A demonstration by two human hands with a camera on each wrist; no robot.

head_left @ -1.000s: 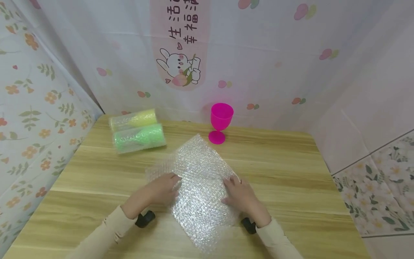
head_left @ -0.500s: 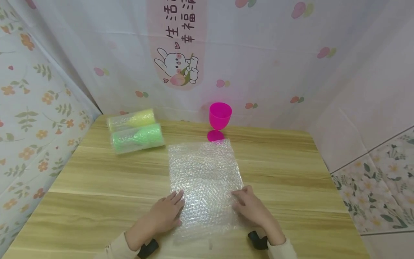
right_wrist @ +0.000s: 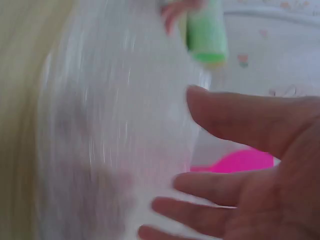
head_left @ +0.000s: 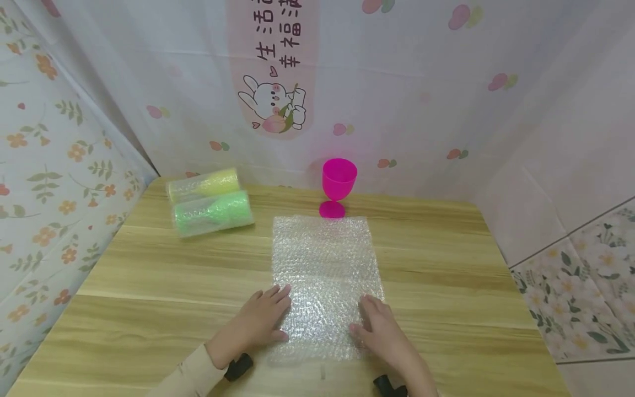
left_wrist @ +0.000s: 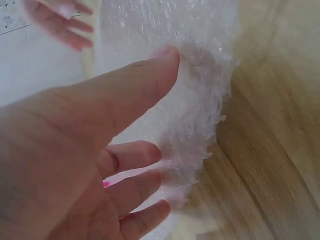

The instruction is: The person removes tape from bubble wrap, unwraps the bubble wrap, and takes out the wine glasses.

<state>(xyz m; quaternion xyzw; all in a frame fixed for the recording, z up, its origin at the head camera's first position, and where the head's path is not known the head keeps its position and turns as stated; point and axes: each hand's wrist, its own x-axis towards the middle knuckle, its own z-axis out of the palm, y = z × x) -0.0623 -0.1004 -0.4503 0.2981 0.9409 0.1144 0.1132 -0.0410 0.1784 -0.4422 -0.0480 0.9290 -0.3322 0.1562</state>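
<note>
A clear sheet of bubble wrap (head_left: 322,259) lies flat on the wooden table, its long sides running away from me. My left hand (head_left: 263,317) is at its left edge, fingers extended, fingertips touching the wrap; the left wrist view shows thumb and fingers (left_wrist: 137,152) spread with nothing pinched between them. On the opposite edge is my right hand (head_left: 379,328), thumb and fingers apart over the wrap. In the right wrist view its fingers (right_wrist: 210,187) are straight and hold nothing. Just past the wrap's far edge stands a pink goblet (head_left: 339,179), upright.
Two bubble-wrapped rolled bundles, one yellow (head_left: 205,184) and one green (head_left: 213,214), lie side by side at the back left of the table (head_left: 446,286). A printed curtain (head_left: 397,99) hangs behind the table, with patterned cloth (head_left: 64,182) on the left.
The bubble wrap has turned from a diamond position to lie squarely before me, then shifted slightly right. Both hands have moved with it to its side edges, and the right hand's fingers have loosened.
</note>
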